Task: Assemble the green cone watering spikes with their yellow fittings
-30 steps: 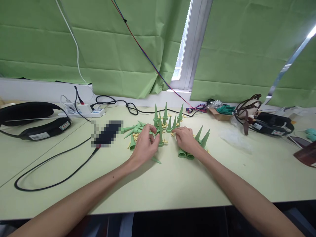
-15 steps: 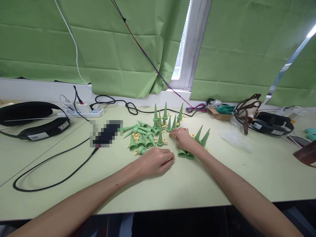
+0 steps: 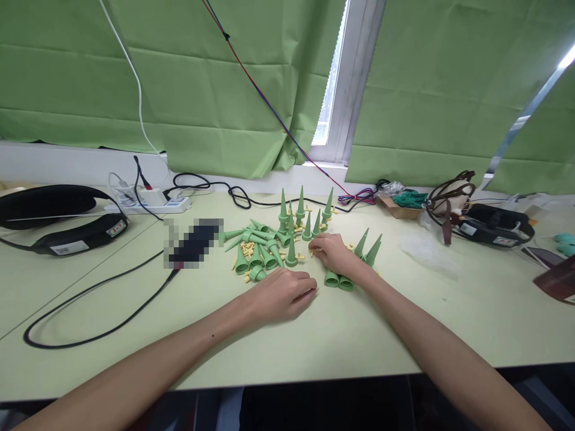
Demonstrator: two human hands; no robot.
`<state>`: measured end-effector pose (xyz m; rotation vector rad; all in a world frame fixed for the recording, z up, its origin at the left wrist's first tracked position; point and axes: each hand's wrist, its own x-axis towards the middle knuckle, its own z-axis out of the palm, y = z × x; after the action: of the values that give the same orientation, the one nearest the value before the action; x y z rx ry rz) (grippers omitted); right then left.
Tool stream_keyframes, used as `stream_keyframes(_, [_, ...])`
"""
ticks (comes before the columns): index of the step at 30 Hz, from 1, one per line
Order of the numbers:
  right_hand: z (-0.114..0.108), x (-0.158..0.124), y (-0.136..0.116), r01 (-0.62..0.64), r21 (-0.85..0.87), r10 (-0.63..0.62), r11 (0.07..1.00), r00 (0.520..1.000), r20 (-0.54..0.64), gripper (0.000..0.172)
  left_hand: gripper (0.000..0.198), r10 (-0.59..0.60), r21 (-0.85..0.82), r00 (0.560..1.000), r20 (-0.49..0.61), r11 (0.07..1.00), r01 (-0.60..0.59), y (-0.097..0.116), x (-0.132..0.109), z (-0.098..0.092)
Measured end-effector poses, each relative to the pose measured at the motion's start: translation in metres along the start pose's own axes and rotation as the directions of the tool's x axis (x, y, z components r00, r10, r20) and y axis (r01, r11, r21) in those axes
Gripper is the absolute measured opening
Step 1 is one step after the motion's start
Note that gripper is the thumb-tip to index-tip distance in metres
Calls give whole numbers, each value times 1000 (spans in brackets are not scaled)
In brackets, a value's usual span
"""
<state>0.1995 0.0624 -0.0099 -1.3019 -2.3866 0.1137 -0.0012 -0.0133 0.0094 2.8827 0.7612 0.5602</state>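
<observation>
My right hand point(image 3: 333, 251) is bent down over the table with its fingers pinched. A small yellow plastic valve point(image 3: 311, 252) shows at its fingertips. My left hand point(image 3: 287, 293) rests on the table in front of the pile, fingers curled in; whatever they may hold is hidden. Green plastic plant-watering spikes point(image 3: 269, 258) lie heaped to its upper left, mixed with loose yellow valves point(image 3: 247, 250). Several spikes with yellow valves stand upright behind the hands, one point(image 3: 291, 251) between them. Two spikes point(image 3: 345, 283) lie with open ends forward under my right wrist, and others point(image 3: 371, 251) point up beyond it.
To the left, a blurred-out dark device point(image 3: 195, 242) trails a black cable, near a black headset point(image 3: 81, 233) and a white power strip point(image 3: 153, 203). Clear plastic wrap point(image 3: 429, 251), a cardboard box point(image 3: 398, 206) and another headset point(image 3: 494, 227) are at right.
My right fingers have shifted slightly, and a yellow valve now shows at their tips. My left hand has stayed practically still.
</observation>
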Motion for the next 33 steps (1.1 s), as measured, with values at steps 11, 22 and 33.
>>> stream_keyframes(11, [-12,-6,-12,-5,58,14,998,987,-162,10,32,-41,-30,998,-44,999,40,1,1,-5])
stream_keyframes(22, [-20,-21,-43,266,176,-172,948,890,-423,10,27,-326,-224,890,-320,938,263,-4,3,-6])
stream_keyframes(33, [-15,-27,-56,354,154,-248,923,849,-467,14,22,-463,-367,795,-392,871,327,-10,6,-11])
